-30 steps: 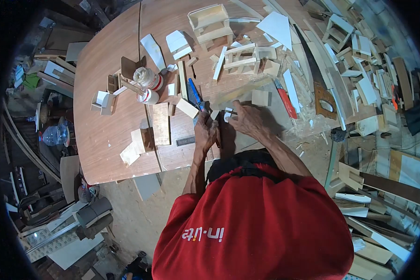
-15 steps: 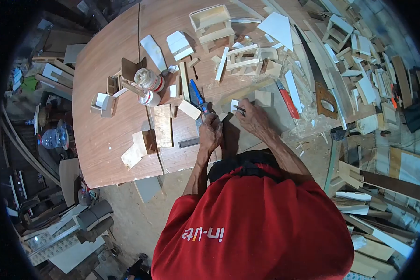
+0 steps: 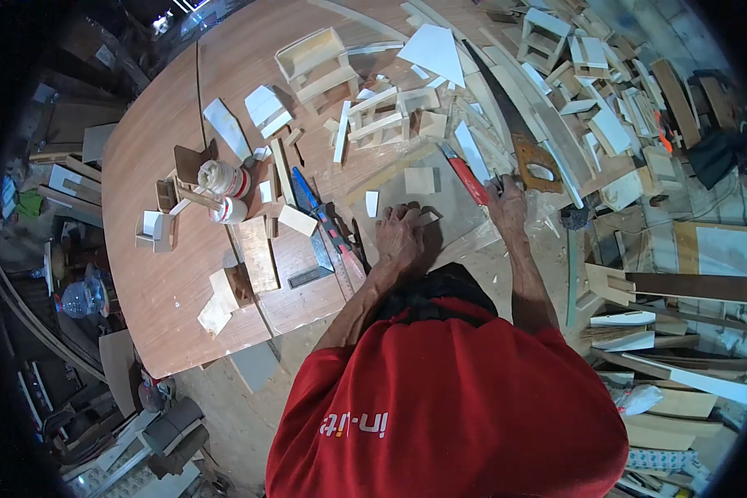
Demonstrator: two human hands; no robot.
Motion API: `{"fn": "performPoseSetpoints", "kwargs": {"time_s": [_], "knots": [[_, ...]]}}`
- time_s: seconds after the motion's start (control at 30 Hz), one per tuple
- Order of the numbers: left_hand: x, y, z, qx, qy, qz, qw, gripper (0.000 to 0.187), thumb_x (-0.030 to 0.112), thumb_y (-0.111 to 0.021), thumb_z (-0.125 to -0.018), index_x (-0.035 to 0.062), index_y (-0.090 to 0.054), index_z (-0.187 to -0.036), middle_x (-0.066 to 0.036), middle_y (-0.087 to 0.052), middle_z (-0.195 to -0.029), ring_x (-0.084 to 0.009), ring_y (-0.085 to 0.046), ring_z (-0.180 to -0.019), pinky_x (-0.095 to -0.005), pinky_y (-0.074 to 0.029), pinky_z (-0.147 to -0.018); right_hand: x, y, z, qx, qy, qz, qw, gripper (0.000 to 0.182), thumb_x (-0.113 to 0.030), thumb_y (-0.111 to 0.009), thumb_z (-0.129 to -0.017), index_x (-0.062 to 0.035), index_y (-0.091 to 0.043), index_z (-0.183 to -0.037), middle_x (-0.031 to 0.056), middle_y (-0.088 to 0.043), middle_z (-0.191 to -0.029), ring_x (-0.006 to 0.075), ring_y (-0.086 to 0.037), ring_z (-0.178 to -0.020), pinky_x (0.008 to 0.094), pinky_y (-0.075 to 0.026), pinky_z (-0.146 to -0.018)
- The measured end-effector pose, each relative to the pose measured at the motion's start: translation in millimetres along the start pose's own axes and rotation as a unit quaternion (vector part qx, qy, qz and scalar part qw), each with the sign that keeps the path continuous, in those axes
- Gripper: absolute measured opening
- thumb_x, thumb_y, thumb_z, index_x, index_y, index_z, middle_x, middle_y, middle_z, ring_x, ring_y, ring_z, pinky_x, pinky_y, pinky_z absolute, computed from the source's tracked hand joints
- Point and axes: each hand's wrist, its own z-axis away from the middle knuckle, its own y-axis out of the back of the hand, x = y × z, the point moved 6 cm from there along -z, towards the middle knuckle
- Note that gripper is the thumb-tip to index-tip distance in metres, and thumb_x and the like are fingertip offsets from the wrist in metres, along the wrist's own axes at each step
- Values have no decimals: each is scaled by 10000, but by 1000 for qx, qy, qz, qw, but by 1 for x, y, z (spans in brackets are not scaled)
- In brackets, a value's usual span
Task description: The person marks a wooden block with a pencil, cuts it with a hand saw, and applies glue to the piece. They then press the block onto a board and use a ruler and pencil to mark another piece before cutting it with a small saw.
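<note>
Hands: left half-curled, palm down | right curled beside red tool | holds unclear

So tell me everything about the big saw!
The saw has a long dark blade, narrower at the far end, and a brown, wooden-looking handle with a hole through it. It lies on the table's right side among pale wood strips. The right hand is close to the handle; I can't tell if they touch.

The left hand partly hid a small piece. A dark thing at the right hand was too small to identify. The near edge cut off the red shirt.
</note>
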Motion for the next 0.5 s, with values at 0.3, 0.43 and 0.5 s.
{"fn": "performPoseSetpoints", "kwargs": {"time_s": [0.3, 0.43, 0.5], "knots": [[19, -27, 0, 33, 20, -3, 999, 296, 172, -637, -760, 120, -647, -1051, -96, -565, -1097, -341, -503, -1040, -480, -433, -811, 8, -15, -39, -2, -11, 123, 992, 337, -323, -649, -821, -50, -583, -1008, 182, -668, -924, 371, -652, -884, 474, -509, -775], [18, -36, 1, 56, 67, -37, 995, 339, 173, -658, -739, 147, -653, -1078, -78, -558, -1126, -330, -490, -1046, -476, -425, -826, 7, -23, -50, -8, 17, 147, 989, 354, -309, -641, -824, -35, -571, -1038, 203, -640, -978, 349, -641, -933, 445, -528, -761], [16, -39, 5, 58, 84, -44, 994, 358, 173, -667, -732, 154, -655, -1089, -72, -558, -1134, -327, -488, -1042, -477, -423, -831, 8, -23, -57, 22, 42, 143, 989, 374, -314, -627, -829, -21, -564, -1054, 195, -661, -937, 340, -659, -897, 439, -534, -756]]}}
